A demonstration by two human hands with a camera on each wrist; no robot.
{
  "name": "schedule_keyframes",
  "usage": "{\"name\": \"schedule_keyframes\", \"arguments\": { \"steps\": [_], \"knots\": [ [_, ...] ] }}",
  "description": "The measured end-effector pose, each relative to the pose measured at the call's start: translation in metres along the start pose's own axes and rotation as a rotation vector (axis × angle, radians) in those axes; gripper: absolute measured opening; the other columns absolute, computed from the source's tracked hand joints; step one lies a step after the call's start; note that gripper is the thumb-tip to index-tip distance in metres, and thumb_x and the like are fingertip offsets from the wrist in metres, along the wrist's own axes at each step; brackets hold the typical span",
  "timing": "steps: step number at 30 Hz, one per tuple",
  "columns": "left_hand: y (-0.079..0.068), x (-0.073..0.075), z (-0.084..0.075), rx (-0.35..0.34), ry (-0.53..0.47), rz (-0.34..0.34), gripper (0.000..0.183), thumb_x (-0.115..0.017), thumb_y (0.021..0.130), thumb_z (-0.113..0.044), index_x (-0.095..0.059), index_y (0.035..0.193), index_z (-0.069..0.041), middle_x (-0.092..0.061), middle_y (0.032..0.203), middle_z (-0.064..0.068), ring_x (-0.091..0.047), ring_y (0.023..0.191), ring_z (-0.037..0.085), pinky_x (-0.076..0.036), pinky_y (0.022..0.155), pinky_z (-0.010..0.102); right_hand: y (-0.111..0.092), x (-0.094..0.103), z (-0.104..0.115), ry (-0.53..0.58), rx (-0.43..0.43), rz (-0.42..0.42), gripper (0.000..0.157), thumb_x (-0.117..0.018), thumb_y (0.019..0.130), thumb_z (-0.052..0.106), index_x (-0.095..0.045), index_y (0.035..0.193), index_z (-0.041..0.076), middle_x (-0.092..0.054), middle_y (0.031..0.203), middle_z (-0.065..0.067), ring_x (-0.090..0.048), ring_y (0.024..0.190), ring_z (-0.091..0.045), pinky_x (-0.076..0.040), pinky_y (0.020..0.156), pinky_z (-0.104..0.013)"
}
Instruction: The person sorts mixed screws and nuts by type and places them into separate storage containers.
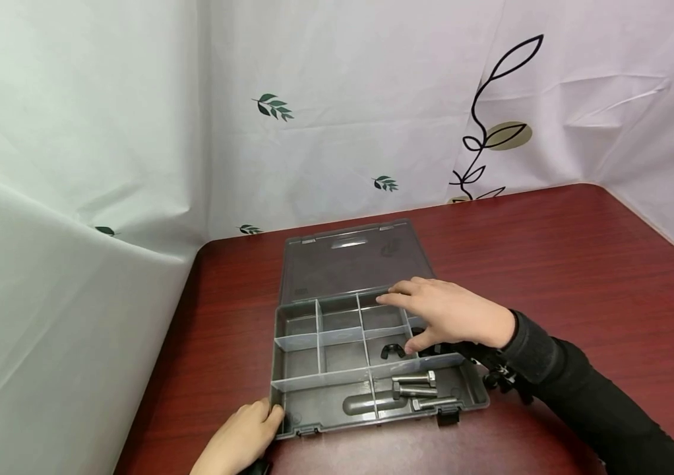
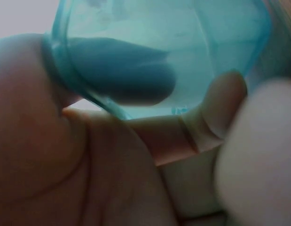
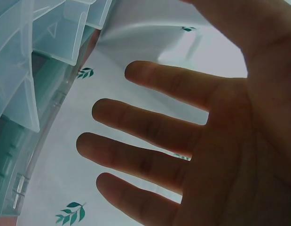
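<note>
A grey translucent compartment box (image 1: 303, 364) lies on the table with its lid (image 1: 349, 267) folded back. My left hand (image 1: 242, 435) grips its front left corner; in the left wrist view the thumb (image 2: 121, 70) shows through the plastic wall. Over the right side of the box hovers my right hand (image 1: 452, 311), fingers spread and nothing held; its palm (image 3: 225, 141) faces the right wrist camera. A black wing nut (image 1: 393, 351) sits in a middle compartment below the thumb. More black pieces (image 1: 432, 348) beside it are partly hidden. Three silver hex bolts (image 1: 415, 390) lie in the front right compartment.
The reddish-brown table (image 1: 551, 264) extends right and left of the box. White cloth (image 1: 337, 158) with leaf prints hangs behind and at both sides. A black latch (image 1: 448, 415) juts from the box's front edge.
</note>
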State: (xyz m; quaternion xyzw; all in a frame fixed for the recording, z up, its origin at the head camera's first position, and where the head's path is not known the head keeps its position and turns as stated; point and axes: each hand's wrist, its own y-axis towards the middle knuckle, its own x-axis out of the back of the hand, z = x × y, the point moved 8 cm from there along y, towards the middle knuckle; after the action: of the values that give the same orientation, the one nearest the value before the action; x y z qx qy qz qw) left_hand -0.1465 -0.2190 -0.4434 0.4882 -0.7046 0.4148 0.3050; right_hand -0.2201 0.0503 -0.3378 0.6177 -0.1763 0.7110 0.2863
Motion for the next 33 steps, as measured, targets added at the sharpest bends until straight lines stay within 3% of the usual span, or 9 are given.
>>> {"name": "schedule_keyframes", "arguments": {
  "steps": [9, 24, 33],
  "knots": [
    [-0.002, -0.004, 0.0, -0.053, -0.035, 0.036, 0.029, -0.042, 0.094, -0.026, -0.043, 0.069, -0.012, -0.041, 0.062, 0.0, -0.04, 0.055, 0.015, -0.035, 0.054, 0.031, -0.008, -0.001, -0.01, -0.007, -0.024, -0.013, 0.072, -0.075, 0.071, 0.042, -0.049, 0.132, 0.013, -0.054, 0.123, -0.006, -0.053, 0.109, -0.024, -0.045, 0.083, -0.039],
    [-0.001, -0.004, 0.002, -0.025, -0.052, 0.019, 0.029, -0.044, 0.092, -0.029, -0.045, 0.068, -0.013, -0.043, 0.06, -0.001, -0.041, 0.054, 0.015, -0.035, 0.053, 0.031, -0.028, 0.004, -0.032, 0.0, -0.105, -0.026, 0.071, -0.074, 0.073, 0.041, -0.049, 0.133, 0.013, -0.054, 0.12, -0.007, -0.054, 0.103, -0.025, -0.046, 0.077, -0.039],
    [-0.001, -0.004, 0.002, -0.02, -0.071, 0.023, 0.03, -0.043, 0.093, -0.03, -0.046, 0.069, -0.012, -0.045, 0.06, -0.002, -0.043, 0.052, 0.014, -0.036, 0.052, 0.031, -0.04, 0.004, -0.044, 0.014, -0.168, -0.018, 0.072, -0.074, 0.073, 0.039, -0.048, 0.134, 0.011, -0.053, 0.125, -0.011, -0.052, 0.109, -0.028, -0.045, 0.081, -0.043]
  ]
}}
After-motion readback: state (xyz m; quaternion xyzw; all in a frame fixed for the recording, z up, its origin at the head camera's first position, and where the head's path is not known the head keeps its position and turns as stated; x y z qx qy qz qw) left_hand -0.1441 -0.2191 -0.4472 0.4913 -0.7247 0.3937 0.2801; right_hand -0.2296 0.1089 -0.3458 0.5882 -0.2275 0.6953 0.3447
